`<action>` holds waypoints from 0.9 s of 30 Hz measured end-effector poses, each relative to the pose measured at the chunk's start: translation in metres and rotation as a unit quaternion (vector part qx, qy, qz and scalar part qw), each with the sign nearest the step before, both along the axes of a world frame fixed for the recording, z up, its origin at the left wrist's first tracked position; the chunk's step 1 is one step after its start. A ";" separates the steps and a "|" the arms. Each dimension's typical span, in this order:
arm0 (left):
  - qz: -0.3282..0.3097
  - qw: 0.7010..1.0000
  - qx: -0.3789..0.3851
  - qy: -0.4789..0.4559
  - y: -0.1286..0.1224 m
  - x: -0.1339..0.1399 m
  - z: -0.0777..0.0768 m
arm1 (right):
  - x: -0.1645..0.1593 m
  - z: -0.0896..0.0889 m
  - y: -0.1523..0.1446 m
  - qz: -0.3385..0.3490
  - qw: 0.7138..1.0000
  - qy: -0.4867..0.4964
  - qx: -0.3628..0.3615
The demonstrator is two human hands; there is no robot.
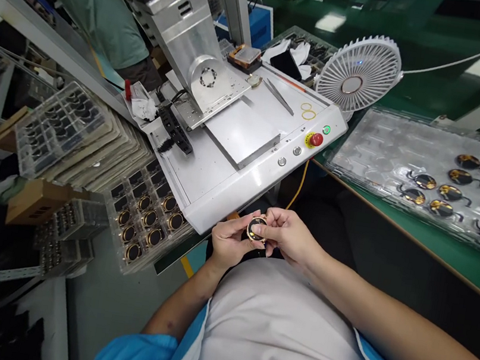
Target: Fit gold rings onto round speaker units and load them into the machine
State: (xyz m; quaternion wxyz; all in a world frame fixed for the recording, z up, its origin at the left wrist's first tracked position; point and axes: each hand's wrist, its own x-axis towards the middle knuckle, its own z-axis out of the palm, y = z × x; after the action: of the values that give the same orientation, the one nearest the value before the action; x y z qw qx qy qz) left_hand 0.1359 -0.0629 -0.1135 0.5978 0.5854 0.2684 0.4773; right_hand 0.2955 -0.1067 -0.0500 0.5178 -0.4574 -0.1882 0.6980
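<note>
Close to my body, just past the front edge of the white machine base, both hands grip one round watch case [255,225] with a gold rim and a dark inside. My left hand [231,240] pinches it from the left side. From the right, my right hand [288,234] holds it too, the thumb laid across its dark inner face. Fingers cover part of the rim, and the underside is hidden.
A machine [221,183] with a red stop button [316,140] stands ahead. A tray of gold-rimmed round cases [149,218] lies left, a tray of round parts with black tails [406,151] right. A white fan [358,74], tweezers [279,97] and a person [98,8] are farther back.
</note>
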 end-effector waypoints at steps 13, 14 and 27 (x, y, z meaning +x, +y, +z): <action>0.028 0.994 -0.082 -0.066 0.002 -0.005 0.031 | 0.060 0.021 0.095 -0.117 0.968 -0.220 0.028; 0.011 0.995 -0.073 -0.060 0.003 -0.005 0.034 | 0.069 0.025 0.107 -0.154 0.960 -0.231 0.026; 0.093 0.984 0.092 0.122 -0.002 0.001 0.035 | 0.046 0.031 0.047 0.013 0.959 -0.252 0.130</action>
State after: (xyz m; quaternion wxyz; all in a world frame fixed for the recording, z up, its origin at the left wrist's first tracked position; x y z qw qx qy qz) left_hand 0.1369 -0.0647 -0.0783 0.4577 0.6640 0.3474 0.4785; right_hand 0.3419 -0.0596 -0.0185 0.4996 -0.5451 -0.4075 0.5360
